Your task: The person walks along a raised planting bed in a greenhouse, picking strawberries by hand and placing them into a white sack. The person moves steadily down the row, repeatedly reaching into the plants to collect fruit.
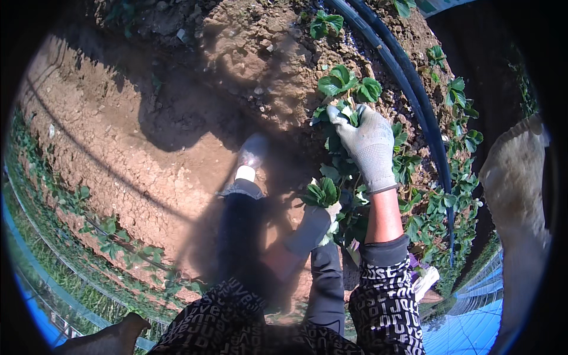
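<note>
My right hand (366, 137), in a pale grey knitted glove, reaches into a leafy plant that looks like a strawberry plant (339, 82) on the soil ridge. Its thumb and fingers close around stems and a small leaf at the plant's base. Lower and to the left, my left hand (313, 222), gloved and in shadow, holds a bunch of green strawberry leaves (321, 193) that stands up out of the fist. Pale leaf undersides show beside that glove. The fingertips of the left hand are mostly hidden by the leaves.
Two black irrigation hoses (410, 84) curve along the ridge, right of my right hand. More plants (443, 208) grow beside them. My shoe (253, 151) is on the dirt furrow (177, 177) at left. Another planted row (111, 239) runs along the lower left.
</note>
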A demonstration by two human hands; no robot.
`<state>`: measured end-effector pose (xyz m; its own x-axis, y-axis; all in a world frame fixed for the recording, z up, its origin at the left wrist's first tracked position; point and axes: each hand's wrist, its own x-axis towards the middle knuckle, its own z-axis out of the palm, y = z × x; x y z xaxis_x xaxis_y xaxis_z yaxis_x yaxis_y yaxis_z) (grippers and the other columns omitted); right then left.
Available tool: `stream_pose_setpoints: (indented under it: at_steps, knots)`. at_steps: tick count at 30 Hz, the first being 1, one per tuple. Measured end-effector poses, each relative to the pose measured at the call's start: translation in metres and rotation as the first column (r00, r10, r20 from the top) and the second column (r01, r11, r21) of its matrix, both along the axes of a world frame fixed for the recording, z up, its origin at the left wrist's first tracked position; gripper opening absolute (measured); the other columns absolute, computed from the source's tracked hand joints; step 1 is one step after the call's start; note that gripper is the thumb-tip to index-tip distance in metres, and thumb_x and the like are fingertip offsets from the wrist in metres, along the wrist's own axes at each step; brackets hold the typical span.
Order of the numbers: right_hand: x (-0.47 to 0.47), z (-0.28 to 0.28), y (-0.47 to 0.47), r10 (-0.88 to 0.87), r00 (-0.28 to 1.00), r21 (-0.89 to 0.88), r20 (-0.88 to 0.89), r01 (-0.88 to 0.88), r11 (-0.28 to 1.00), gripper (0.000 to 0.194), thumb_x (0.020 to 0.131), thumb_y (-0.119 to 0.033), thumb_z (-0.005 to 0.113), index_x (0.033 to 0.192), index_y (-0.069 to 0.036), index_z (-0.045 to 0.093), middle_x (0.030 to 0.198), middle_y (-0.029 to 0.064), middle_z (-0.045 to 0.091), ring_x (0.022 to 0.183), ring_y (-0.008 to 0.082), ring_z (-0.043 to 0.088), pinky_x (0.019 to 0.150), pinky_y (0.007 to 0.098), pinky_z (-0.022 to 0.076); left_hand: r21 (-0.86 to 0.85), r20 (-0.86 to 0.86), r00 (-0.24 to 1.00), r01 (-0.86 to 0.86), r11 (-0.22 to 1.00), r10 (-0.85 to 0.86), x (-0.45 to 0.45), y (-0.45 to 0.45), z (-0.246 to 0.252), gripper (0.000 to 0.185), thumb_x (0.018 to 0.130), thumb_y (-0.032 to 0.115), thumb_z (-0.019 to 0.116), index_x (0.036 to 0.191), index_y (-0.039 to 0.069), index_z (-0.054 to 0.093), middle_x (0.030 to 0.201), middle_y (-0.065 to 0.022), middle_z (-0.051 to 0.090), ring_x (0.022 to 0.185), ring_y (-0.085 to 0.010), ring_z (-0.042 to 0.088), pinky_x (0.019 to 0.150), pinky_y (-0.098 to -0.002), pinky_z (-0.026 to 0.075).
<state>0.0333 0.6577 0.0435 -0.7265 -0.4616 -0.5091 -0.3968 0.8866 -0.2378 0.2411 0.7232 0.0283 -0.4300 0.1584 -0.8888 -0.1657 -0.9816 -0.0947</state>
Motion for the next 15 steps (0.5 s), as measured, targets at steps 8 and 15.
stream_pose_setpoints:
  at_steps: [8, 15]
  knots:
    - [-0.036, -0.013, 0.021, -0.119, 0.953, -0.015, 0.280, 0.128, 0.992, 0.030, 0.078, -0.031, 0.070, 0.086, -0.002, 0.069, 0.082, 0.0232, 0.068, 0.083, 0.0368, 0.068, 0.078, 0.0440, 0.0527, -0.272, 0.079, 0.996, 0.058, 0.960, -0.038, -0.028, -0.004, 0.009, 0.011, 0.088, 0.010, 0.071, 0.099, 0.010, 0.066, 0.083, 0.0033, 0.063, 0.070, -0.0064, 0.058, 0.055, -0.0236, 0.046]
    - [-0.063, 0.004, 0.009, 0.420, 0.907, 0.140, -0.034, -0.412, 0.900, 0.026, 0.079, -0.031, 0.069, 0.087, -0.006, 0.068, 0.082, 0.0172, 0.068, 0.083, 0.0343, 0.068, 0.079, 0.0443, 0.0542, -0.283, 0.021, 0.999, 0.046, 0.958, -0.042, -0.033, -0.014, 0.014, 0.013, 0.094, 0.004, 0.064, 0.106, 0.009, 0.063, 0.095, 0.0016, 0.062, 0.084, -0.0058, 0.058, 0.073, -0.0214, 0.049]
